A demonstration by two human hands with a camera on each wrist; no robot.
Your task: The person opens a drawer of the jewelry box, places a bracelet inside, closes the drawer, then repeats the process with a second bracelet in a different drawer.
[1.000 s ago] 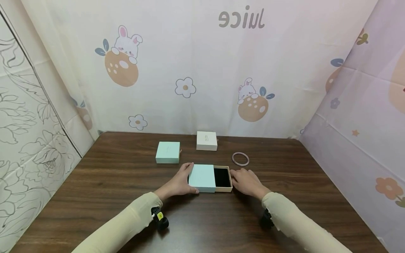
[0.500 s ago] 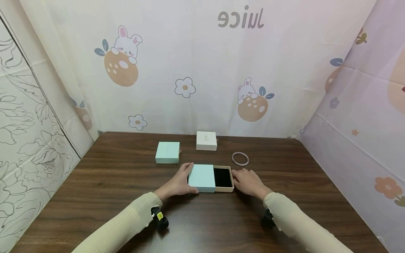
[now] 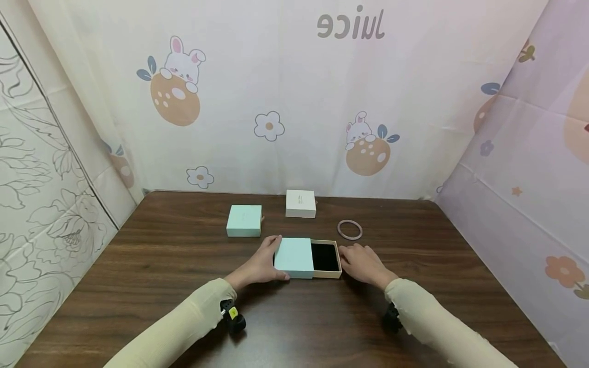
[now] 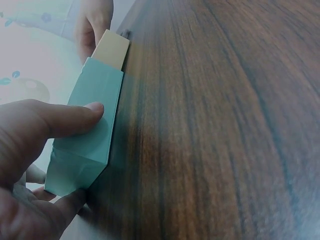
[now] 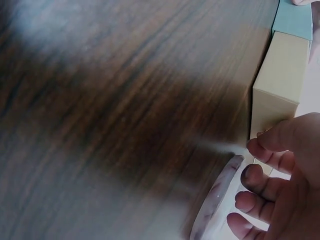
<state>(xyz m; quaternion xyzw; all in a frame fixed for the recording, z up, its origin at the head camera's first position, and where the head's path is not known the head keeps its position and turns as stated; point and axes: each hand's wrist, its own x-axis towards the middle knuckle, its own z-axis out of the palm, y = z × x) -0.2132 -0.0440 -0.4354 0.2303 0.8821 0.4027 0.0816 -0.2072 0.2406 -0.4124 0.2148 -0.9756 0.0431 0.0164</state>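
In the head view a mint drawer-style gift box [image 3: 293,254] lies mid-table. My left hand [image 3: 262,265] grips its sleeve from the left end, thumb along the near side, fingers around the far side and end. A tan inner drawer [image 3: 326,274] with a black lining sticks out to the right. At the drawer's end is my right hand [image 3: 363,264]; thumb and index fingertips meet there in a pinch, seen in the right wrist view, and hide the pull tab between them. The other right fingers curl loosely beside a pale purplish bangle [image 5: 215,197].
Behind the left hand stands another mint box [image 3: 244,221] with a small tab on its right side. A white box [image 3: 300,203] sits near the back edge. All rest on a dark wooden table [image 3: 294,327], with a printed curtain [image 3: 303,92] behind it.
The right hand has shifted slightly right, and the drawer has slid a little farther out of the sleeve with it. The left hand and sleeve have stayed in place.
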